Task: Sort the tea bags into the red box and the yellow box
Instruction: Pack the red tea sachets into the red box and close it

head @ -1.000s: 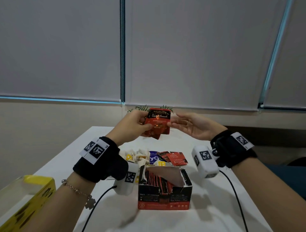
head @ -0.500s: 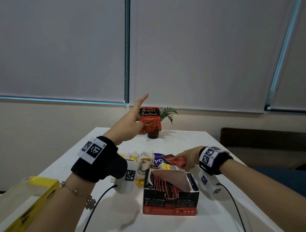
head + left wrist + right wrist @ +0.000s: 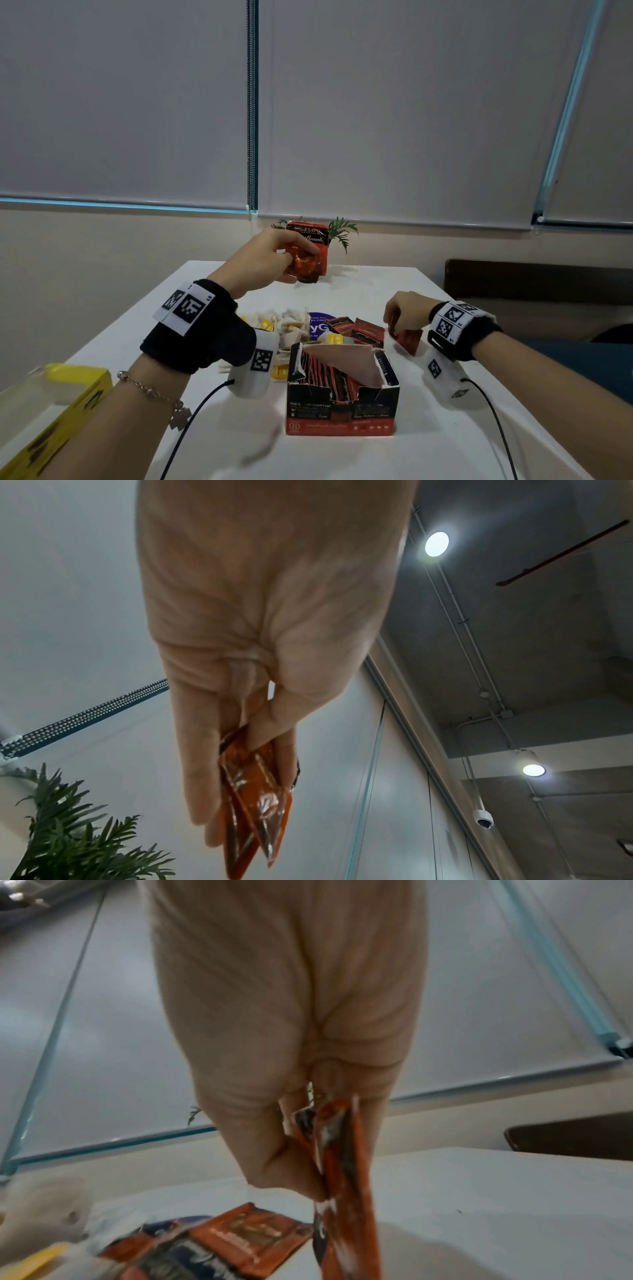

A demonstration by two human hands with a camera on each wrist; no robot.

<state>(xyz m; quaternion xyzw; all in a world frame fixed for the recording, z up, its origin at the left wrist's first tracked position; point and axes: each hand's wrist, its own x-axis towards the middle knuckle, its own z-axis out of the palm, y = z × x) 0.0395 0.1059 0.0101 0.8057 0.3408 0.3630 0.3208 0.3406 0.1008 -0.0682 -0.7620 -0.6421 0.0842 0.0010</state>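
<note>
The left hand (image 3: 263,255) is raised above the far end of the table (image 3: 428,442), beyond the red box (image 3: 342,407), gripping red sachets (image 3: 307,251) upright; the thumb lies across their front and the fingers sit behind. In the left wrist view the fingers (image 3: 198,764) run down one side and the thumb presses the other, and at least two foil edges show in the pinch. The forearm reaches forward from the near left, wrist tilted up.

The right hand (image 3: 404,313) is low, right of the red box and just above the table, knuckles up, pinching one red sachet (image 3: 407,337) that hangs down from the fingertips. The right wrist view shows that sachet (image 3: 346,1164) edge-on between thumb and fingers; motion blurs it.

The red box stands open near the middle of the table, its flap up, with a row of red sachets standing packed inside. Just behind it lie two loose red sachets (image 3: 356,329), and left of those a heap of white tea bags (image 3: 291,325) with yellow tags, over a blue disc. The yellow box (image 3: 51,411) sits at the near left edge, well left of the red box; its contents cannot be made out. A small plant (image 3: 342,231) stands at the far end, behind the raised sachets.
</note>
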